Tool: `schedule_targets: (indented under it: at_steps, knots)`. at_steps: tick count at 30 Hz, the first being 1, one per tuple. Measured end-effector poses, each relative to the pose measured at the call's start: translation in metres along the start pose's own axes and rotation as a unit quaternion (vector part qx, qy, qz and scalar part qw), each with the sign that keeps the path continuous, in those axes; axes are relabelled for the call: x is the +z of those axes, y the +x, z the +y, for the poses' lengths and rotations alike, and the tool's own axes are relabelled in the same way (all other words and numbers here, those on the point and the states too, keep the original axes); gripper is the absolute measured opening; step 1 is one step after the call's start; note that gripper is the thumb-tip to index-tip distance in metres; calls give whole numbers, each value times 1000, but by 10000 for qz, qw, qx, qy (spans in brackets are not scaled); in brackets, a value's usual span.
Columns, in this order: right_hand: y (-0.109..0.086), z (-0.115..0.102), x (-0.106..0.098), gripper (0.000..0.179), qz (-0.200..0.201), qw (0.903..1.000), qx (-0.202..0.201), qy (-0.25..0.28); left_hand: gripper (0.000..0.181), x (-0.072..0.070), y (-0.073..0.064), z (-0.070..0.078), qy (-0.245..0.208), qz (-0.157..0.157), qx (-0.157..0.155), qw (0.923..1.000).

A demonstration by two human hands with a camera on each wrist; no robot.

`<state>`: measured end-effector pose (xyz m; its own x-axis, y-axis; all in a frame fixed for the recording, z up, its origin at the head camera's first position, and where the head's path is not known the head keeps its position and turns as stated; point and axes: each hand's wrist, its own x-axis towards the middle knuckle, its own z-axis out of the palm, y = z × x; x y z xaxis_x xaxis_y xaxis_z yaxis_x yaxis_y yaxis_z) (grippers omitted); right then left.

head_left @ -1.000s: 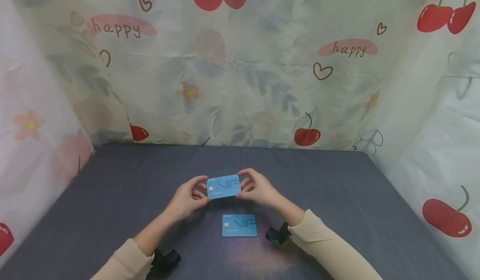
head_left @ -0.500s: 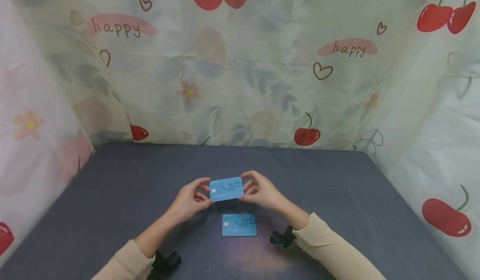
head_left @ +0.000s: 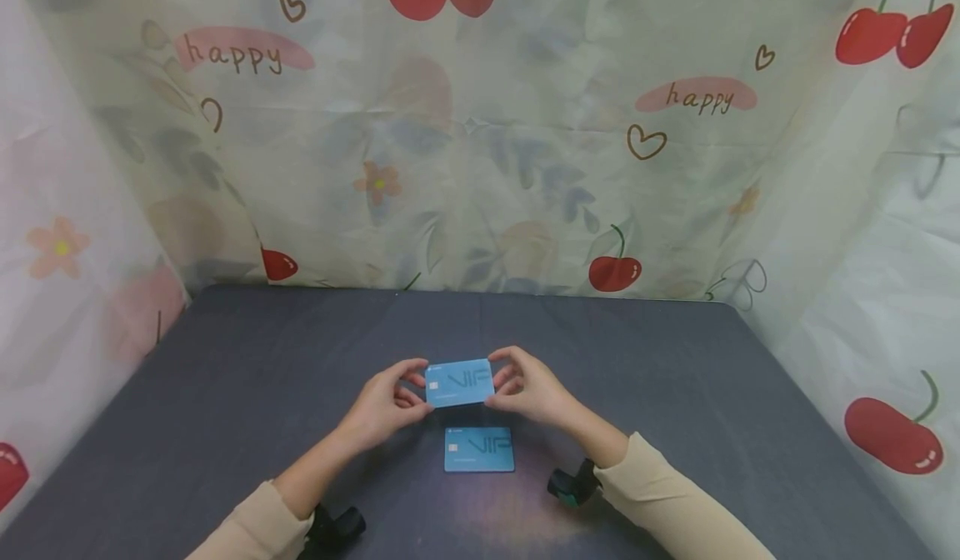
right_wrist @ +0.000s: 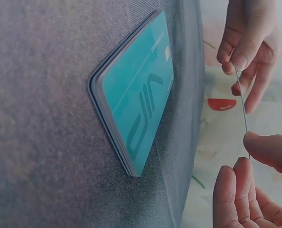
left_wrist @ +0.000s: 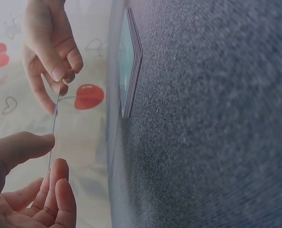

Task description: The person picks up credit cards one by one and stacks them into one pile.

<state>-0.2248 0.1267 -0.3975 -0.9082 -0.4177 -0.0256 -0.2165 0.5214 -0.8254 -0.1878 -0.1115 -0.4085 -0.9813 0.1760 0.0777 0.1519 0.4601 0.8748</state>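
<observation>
Between both hands a blue VIP card (head_left: 460,383) is held up over the table, slightly tilted in the head view. My left hand (head_left: 386,403) pinches its left edge between thumb and fingers, and my right hand (head_left: 531,387) pinches the right edge. Seen edge-on, the held card (left_wrist: 53,126) is a thin line in both wrist views. Just below it in the head view lies a stack of matching blue cards (head_left: 479,450), flat on the table. The right wrist view shows several layers in that stack (right_wrist: 136,99), its top card printed VIP with a chip.
A dark grey cloth covers the table (head_left: 637,377). Around its back and sides hang pale curtains (head_left: 480,127) printed with cherries, flowers and "happy". Black wrist cameras (head_left: 573,485) sit below each forearm, close to the tabletop.
Both hands have shifted slightly right and toward the person with the card, bringing it nearer to the stack. The card has levelled a little. The stack has stayed put.
</observation>
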Motion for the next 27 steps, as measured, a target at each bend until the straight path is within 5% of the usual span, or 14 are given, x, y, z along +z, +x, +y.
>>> schedule_targets:
  at_steps: [11, 27]
  knots:
    - [-5, 3, 0, 53, 65, 10000, 58, 21, 56, 7, -1, 2, 101, 149, -118, 9998]
    - [-12, 8, 0, 52, 48, 10000, 32, 33, 56, 8, -3, 0, 51, -130, 83, 9999]
